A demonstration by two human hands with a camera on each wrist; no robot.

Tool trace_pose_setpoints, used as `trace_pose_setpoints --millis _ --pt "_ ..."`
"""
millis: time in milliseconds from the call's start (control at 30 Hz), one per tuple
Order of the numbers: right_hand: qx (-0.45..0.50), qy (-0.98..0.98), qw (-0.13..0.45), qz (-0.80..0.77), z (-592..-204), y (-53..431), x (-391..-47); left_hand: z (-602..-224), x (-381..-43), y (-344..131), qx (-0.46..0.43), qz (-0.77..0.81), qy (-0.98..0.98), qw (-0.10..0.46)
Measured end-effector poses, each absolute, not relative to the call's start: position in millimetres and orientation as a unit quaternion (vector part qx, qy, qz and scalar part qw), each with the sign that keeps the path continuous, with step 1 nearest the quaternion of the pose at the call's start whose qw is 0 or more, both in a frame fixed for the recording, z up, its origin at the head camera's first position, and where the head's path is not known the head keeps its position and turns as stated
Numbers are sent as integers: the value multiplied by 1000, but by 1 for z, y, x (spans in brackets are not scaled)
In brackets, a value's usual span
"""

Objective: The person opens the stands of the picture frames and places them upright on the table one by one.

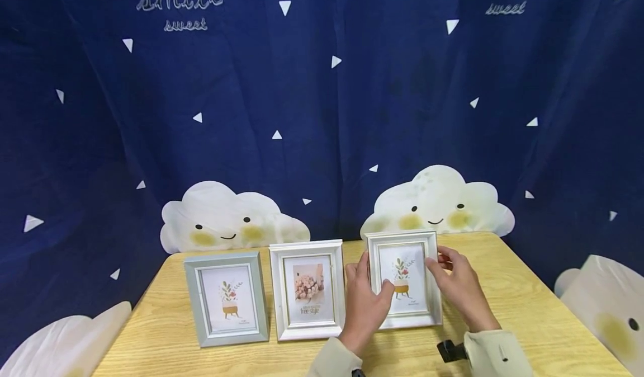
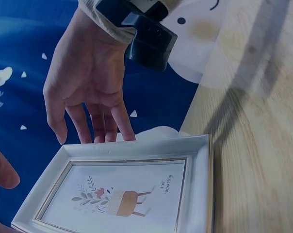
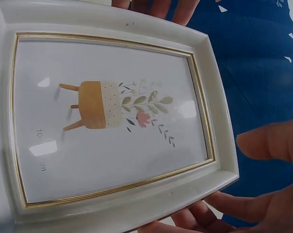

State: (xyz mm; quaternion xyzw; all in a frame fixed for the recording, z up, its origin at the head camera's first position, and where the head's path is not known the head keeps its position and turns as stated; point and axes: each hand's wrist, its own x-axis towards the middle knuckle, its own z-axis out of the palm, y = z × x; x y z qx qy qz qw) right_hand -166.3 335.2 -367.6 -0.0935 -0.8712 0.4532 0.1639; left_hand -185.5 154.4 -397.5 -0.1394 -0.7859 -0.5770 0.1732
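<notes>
The right-hand white picture frame [image 1: 401,320] stands upright on the table, showing a plant in an orange footed pot behind its gold inner border. Beside its left edge is my left hand [image 1: 367,310]; its fingers reach behind that edge, and its thumb stands off the front in the left wrist view. My right hand [image 1: 460,287] is at the opposite edge, fingers fairly straight and touching it. In the right wrist view the right thumb [image 3: 265,141] stands apart from the frame, while the other fingertips are hidden behind the rim.
A middle white frame [image 1: 307,332] with a flower photo and a grey-blue frame [image 1: 233,339] stand to the left on the wooden table [image 1: 151,332]. A dark blue curtain [image 1: 322,103] with clouds and triangles hangs behind. A black wrist camera [image 2: 154,46] sits at the right wrist.
</notes>
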Motion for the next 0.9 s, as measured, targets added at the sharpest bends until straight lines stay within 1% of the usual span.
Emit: trace_pose_setpoints --millis 67,167,400,633,733,900 --pt "-92 -870 176 452 -368 336 -165 -397 -184 154 -148 -581 -781 178" --pt "-92 -867 177 456 -366 336 -163 -397 -182 153 -158 -587 -774 179" --pt "-95 -878 150 444 -357 334 -155 -398 -178 148 -170 -599 -763 176" --pt "-85 -899 154 402 -347 332 -149 -399 -173 147 -183 -614 -747 178" --pt "-91 -901 141 399 -345 333 -148 -399 -172 147 -185 -621 -741 175" --pt "-96 -902 115 405 -344 335 -144 -400 -171 145 -178 -631 -739 153"
